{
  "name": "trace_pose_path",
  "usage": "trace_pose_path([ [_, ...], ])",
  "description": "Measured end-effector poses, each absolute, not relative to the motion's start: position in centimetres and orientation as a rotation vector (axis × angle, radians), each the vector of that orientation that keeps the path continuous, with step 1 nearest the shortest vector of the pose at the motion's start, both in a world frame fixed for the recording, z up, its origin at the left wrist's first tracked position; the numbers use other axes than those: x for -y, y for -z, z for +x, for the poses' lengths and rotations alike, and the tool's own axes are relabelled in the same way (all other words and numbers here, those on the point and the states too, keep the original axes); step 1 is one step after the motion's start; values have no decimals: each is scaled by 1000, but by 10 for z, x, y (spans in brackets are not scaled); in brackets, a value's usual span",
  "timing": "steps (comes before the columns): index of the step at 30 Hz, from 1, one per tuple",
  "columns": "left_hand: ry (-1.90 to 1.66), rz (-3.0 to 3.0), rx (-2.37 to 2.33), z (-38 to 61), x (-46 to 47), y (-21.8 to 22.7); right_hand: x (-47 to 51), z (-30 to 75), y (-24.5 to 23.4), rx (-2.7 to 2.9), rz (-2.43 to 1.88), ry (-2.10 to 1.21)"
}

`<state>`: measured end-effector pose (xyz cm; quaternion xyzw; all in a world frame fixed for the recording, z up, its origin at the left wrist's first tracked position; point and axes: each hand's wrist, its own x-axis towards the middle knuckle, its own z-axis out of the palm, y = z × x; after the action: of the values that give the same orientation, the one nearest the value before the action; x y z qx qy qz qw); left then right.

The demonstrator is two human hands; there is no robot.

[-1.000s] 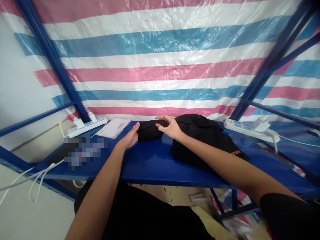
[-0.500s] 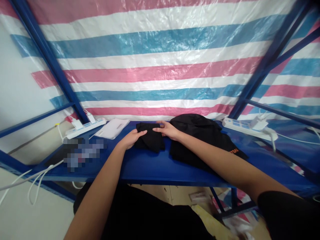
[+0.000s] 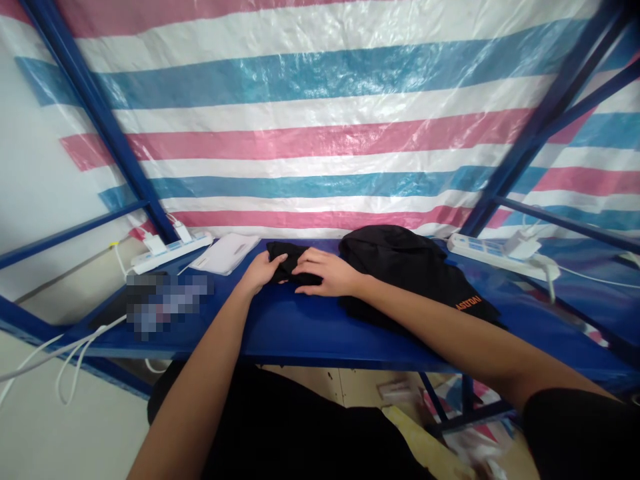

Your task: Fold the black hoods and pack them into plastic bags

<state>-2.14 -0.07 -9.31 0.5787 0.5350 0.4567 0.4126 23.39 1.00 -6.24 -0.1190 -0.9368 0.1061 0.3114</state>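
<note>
A small folded black cloth point(image 3: 290, 255) lies on the blue tabletop point(image 3: 295, 330), between my two hands. My left hand point(image 3: 260, 272) is closed on its left end, thumb on top and fingers hidden below. Over the right part of the cloth, my right hand point(image 3: 333, 272) curls its fingers, with the thumb along the near edge. A larger black garment point(image 3: 395, 257) with orange lettering is heaped just right of the cloth, partly behind my right forearm.
White papers point(image 3: 227, 253) lie left of the cloth. A power strip with plugs point(image 3: 173, 253) stands at the back left, another power strip point(image 3: 500, 255) at the right. White cables point(image 3: 80, 353) hang over the left edge. Blue metal posts and a striped plastic sheet point(image 3: 310, 147) enclose the back.
The cloth is now bunched narrower from front to back. My right hand has come down over it, fingers lying across its top. My left hand has shifted slightly up and left-to-right little.
</note>
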Motion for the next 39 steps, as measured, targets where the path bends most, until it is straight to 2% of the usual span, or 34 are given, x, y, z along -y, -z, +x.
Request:
trace_pose_path([
  [7,-954,1371,-1430,-22,9,79,-22,230,75,2561,-352,-177],
  [10,-909,1546,-1679,-26,12,77,-25,232,78,2606,-380,-193],
  [14,-1203,2007,-2036,-31,13,81,-29,229,79,2611,-419,-194],
  [17,-1360,2345,-1797,-28,14,81,-32,223,79,2670,-448,-127],
  [20,-1148,2531,-1408,-18,16,80,-35,217,79,2668,-516,-47],
  [22,-1033,2522,-1329,-12,19,79,-36,215,79,2612,-579,-57],
  [25,-985,2463,-1336,-7,24,79,-42,217,79,2455,-686,-267],
  [32,-928,2493,-1292,-12,18,81,-69,227,85,2040,-733,-1164],
  [35,-981,2525,-1288,-14,10,85,-74,228,86,1970,-753,-1277],
  [39,-997,2553,-1309,-18,4,90,-68,229,84,2027,-703,-1175],
])
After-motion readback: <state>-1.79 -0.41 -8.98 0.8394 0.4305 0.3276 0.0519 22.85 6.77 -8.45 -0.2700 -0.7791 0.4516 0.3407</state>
